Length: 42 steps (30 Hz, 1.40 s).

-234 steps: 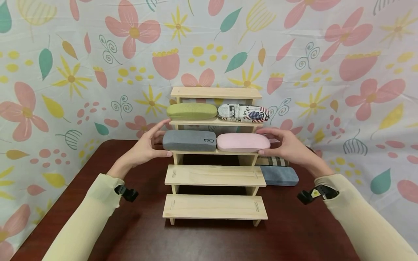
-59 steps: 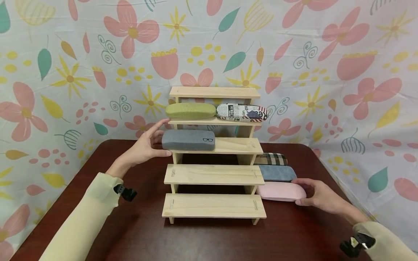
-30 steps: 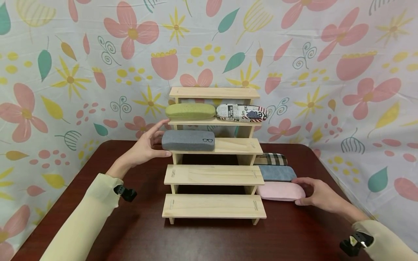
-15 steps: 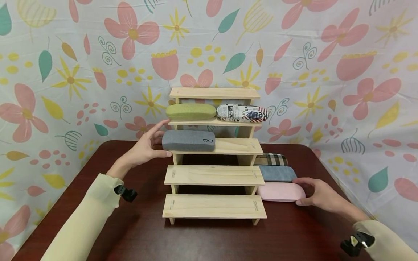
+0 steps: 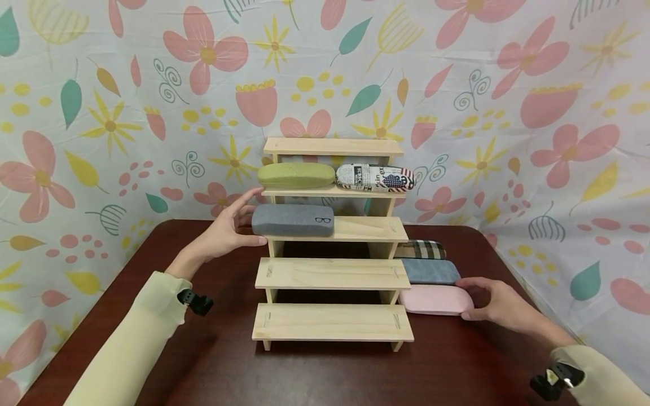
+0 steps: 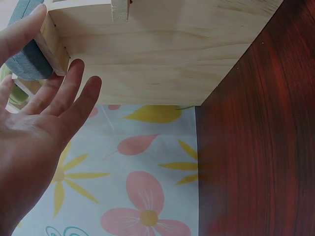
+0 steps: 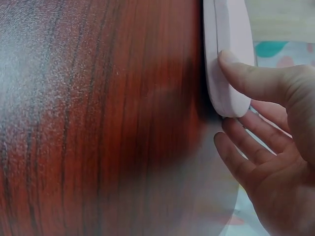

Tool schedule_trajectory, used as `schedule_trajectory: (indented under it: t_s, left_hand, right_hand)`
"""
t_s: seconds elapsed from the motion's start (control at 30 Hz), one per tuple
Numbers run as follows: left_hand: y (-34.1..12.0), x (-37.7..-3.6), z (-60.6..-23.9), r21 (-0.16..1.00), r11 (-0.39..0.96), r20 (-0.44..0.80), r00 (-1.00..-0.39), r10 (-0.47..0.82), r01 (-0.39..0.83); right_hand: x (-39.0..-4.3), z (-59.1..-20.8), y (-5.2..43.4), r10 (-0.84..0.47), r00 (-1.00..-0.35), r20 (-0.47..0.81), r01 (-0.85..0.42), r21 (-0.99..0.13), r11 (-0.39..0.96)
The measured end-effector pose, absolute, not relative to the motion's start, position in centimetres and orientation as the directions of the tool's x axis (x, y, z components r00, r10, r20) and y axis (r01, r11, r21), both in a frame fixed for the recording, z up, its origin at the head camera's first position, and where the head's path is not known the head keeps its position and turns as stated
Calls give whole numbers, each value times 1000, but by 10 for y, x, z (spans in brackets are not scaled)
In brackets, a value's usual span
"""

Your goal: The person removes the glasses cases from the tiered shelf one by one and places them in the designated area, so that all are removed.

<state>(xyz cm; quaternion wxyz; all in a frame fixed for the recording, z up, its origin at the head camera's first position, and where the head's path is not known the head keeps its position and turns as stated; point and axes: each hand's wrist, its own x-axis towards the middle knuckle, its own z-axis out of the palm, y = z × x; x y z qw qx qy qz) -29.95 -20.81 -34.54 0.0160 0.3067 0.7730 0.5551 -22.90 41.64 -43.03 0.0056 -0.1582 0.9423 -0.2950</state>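
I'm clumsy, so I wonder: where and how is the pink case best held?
Probably pinch the pink case by its rounded right end, from the right, where the right hand is: the rack stands by its left end, and the blue case lies behind.

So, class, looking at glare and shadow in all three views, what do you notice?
Head view: dark shadow under the wooden shelf, faint sheen on the near table; right wrist view: pale glare at upper left, dark shadow beside the pink case; left wrist view: no strong glare.
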Motion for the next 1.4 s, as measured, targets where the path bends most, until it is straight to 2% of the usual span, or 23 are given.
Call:
schedule_trajectory:
  t_s: [0.33, 0.67, 0.8, 1.07, 1.4]
  left_hand:
    - [-208, -299, -346, 869, 191, 316, -810, 495, 456]
    - [-209, -298, -345, 876, 185, 308, -811, 497, 445]
    - [-208, -297, -345, 877, 184, 307, -812, 496, 444]
    - [-208, -298, -344, 870, 191, 316, -811, 492, 455]
    - [-210, -299, -344, 864, 194, 320, -805, 499, 464]
  right_hand:
    - [-227, -415, 418, -286, -950, 124, -307, -529, 791]
    - [-221, -360, 400, -326, -895, 304, -443, -527, 725]
    - [-218, -336, 379, -334, -882, 332, -466, -516, 719]
    - [-213, -299, 317, -367, -885, 287, -465, -543, 699]
    - [-236, -289, 246, -522, -797, 302, -594, -547, 590]
